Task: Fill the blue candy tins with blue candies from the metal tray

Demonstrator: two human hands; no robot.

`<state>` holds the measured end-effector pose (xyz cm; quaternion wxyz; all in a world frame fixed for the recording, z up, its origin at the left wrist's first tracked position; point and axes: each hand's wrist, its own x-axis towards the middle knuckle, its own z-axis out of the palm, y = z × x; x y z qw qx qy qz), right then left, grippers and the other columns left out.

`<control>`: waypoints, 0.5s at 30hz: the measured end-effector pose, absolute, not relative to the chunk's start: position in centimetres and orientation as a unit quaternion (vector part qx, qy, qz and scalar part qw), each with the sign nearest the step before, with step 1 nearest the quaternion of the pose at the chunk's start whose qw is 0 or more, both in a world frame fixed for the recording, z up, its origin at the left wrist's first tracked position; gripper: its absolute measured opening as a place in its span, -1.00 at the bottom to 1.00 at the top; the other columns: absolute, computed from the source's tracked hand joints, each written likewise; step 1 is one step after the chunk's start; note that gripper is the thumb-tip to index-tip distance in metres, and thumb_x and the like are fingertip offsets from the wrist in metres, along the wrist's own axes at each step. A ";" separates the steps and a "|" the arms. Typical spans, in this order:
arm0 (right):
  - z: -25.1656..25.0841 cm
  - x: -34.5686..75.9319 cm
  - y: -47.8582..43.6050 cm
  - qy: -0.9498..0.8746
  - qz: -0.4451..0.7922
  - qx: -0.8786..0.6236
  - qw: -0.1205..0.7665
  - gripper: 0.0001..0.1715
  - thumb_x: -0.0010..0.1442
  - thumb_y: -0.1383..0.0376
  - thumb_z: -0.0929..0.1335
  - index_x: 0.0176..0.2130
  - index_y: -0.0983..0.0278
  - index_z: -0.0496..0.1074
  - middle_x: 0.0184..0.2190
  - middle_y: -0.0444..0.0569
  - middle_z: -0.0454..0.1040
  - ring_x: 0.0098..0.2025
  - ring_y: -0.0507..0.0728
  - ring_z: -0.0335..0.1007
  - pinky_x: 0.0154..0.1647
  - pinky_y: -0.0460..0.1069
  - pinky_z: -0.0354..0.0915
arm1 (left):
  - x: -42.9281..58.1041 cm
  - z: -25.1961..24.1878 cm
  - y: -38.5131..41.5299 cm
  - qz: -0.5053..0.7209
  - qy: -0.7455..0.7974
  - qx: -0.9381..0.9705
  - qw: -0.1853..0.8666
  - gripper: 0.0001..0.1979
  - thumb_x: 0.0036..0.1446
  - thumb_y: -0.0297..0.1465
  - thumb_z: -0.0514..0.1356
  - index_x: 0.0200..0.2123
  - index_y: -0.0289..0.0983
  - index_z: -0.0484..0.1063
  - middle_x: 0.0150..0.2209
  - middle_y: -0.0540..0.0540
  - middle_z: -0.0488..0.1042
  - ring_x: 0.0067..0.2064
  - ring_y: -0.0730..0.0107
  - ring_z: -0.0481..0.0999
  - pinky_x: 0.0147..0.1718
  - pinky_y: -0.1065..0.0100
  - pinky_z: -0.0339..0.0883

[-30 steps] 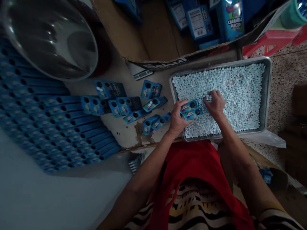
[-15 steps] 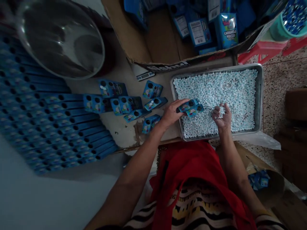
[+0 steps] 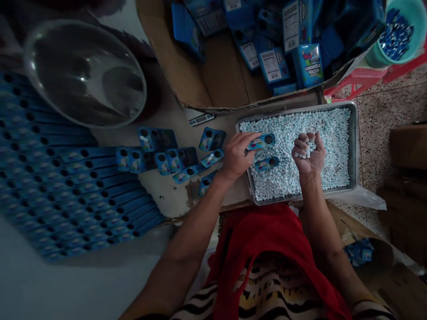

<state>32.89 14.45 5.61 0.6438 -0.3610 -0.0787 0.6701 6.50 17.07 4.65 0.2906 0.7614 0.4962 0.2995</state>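
My left hand is closed on a small blue candy box, held over the left side of a metal tray. The box has a dark round hole in its end. Just below it, a second blue box rests on the candies. Small white and pale-blue candies fill the tray. Palm up above them, my right hand curls its fingers around a handful of the candies.
Several blue boxes stand left of the tray, beside long stacked rows of boxes. A steel bowl sits at the upper left. Beyond the tray are a cardboard carton, a small scale and a turquoise tub.
The box in my left hand has come apart from the other box, which now lies lower on the candies. My right hand has lifted a little, its handful more visible. The view has shifted slightly.
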 end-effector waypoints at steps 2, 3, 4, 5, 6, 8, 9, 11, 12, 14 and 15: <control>7.6 31.6 15.9 -0.073 0.654 -0.366 0.658 -0.54 0.39 -0.11 0.50 -0.33 0.11 0.39 -0.38 -0.12 0.42 -0.49 0.06 0.09 -0.63 -0.04 0.09 | 7.7 4.9 18.1 0.281 0.474 0.779 0.300 -0.61 0.37 -0.38 0.38 0.24 -0.14 0.63 0.14 -0.15 0.71 0.19 0.04 0.68 0.29 0.04 0.54; 8.6 30.9 16.5 -0.074 0.643 -0.375 0.664 -0.51 0.41 -0.13 0.47 -0.34 0.11 0.38 -0.40 -0.12 0.39 -0.48 0.07 0.10 -0.61 -0.03 0.12 | 8.2 5.1 18.4 0.278 0.466 0.783 0.303 -0.60 0.37 -0.39 0.37 0.24 -0.15 0.62 0.14 -0.15 0.71 0.19 0.04 0.67 0.30 0.04 0.53; 9.5 30.4 17.1 -0.079 0.630 -0.387 0.669 -0.48 0.43 -0.16 0.45 -0.36 0.11 0.36 -0.42 -0.13 0.34 -0.48 0.08 0.11 -0.59 -0.02 0.15 | 8.6 5.1 18.7 0.281 0.458 0.786 0.305 -0.61 0.37 -0.40 0.37 0.24 -0.16 0.63 0.13 -0.16 0.71 0.19 0.05 0.67 0.30 0.05 0.52; 10.3 29.9 17.7 -0.088 0.616 -0.401 0.673 -0.43 0.44 -0.19 0.44 -0.38 0.11 0.33 -0.45 -0.14 0.28 -0.47 0.09 0.12 -0.57 -0.01 0.18 | 9.0 5.2 18.8 0.286 0.451 0.788 0.306 -0.61 0.37 -0.41 0.36 0.24 -0.17 0.63 0.13 -0.16 0.71 0.18 0.05 0.67 0.29 0.06 0.52; 10.9 29.4 18.1 -0.101 0.601 -0.414 0.677 -0.39 0.44 -0.22 0.42 -0.41 0.11 0.30 -0.47 -0.15 0.21 -0.47 0.10 0.13 -0.53 0.00 0.23 | 9.3 5.3 19.0 0.293 0.445 0.789 0.306 -0.61 0.37 -0.42 0.36 0.23 -0.18 0.63 0.11 -0.16 0.72 0.17 0.06 0.68 0.28 0.07 0.52; 11.5 28.6 18.7 -0.139 0.570 -0.434 0.683 -0.32 0.45 -0.27 0.40 -0.45 0.11 0.24 -0.49 -0.16 0.11 -0.45 0.11 0.16 -0.44 0.03 0.31 | 9.7 5.3 19.2 0.298 0.437 0.791 0.309 -0.62 0.37 -0.42 0.36 0.22 -0.19 0.63 0.10 -0.15 0.72 0.16 0.07 0.68 0.26 0.07 0.52; 11.5 28.3 18.9 -0.159 0.556 -0.442 0.686 -0.29 0.44 -0.29 0.39 -0.46 0.11 0.23 -0.50 -0.17 0.08 -0.45 0.12 0.18 -0.40 0.05 0.35 | 9.9 5.3 19.2 0.295 0.435 0.791 0.312 -0.61 0.36 -0.43 0.36 0.23 -0.19 0.63 0.09 -0.15 0.72 0.15 0.07 0.68 0.25 0.07 0.52; 11.2 27.6 19.0 -0.189 0.528 -0.460 0.688 -0.27 0.43 -0.32 0.39 -0.48 0.11 0.22 -0.51 -0.17 0.06 -0.44 0.12 0.19 -0.33 0.07 0.39 | 10.1 5.3 19.4 0.282 0.436 0.792 0.321 -0.59 0.34 -0.44 0.37 0.23 -0.19 0.62 0.09 -0.15 0.72 0.15 0.06 0.67 0.25 0.06 0.52; 10.8 27.4 19.0 -0.195 0.516 -0.472 0.688 -0.26 0.43 -0.33 0.38 -0.48 0.11 0.23 -0.51 -0.17 0.07 -0.44 0.12 0.20 -0.32 0.07 0.40 | 10.2 5.3 19.4 0.275 0.437 0.793 0.324 -0.59 0.33 -0.45 0.38 0.23 -0.18 0.62 0.08 -0.14 0.72 0.14 0.06 0.67 0.25 0.05 0.52; 9.9 27.2 19.0 -0.179 0.499 -0.494 0.689 -0.26 0.43 -0.33 0.38 -0.47 0.11 0.24 -0.51 -0.17 0.09 -0.44 0.10 0.22 -0.31 0.05 0.41 | 10.4 5.2 19.4 0.261 0.440 0.793 0.329 -0.57 0.30 -0.48 0.38 0.22 -0.17 0.63 0.06 -0.13 0.72 0.13 0.06 0.67 0.25 0.04 0.51; 9.3 27.3 19.1 -0.158 0.494 -0.501 0.693 -0.27 0.44 -0.32 0.38 -0.46 0.12 0.24 -0.50 -0.18 0.11 -0.44 0.08 0.23 -0.32 0.03 0.41 | 10.4 5.2 19.4 0.256 0.442 0.793 0.331 -0.56 0.29 -0.49 0.38 0.22 -0.17 0.63 0.05 -0.13 0.72 0.12 0.06 0.67 0.25 0.04 0.51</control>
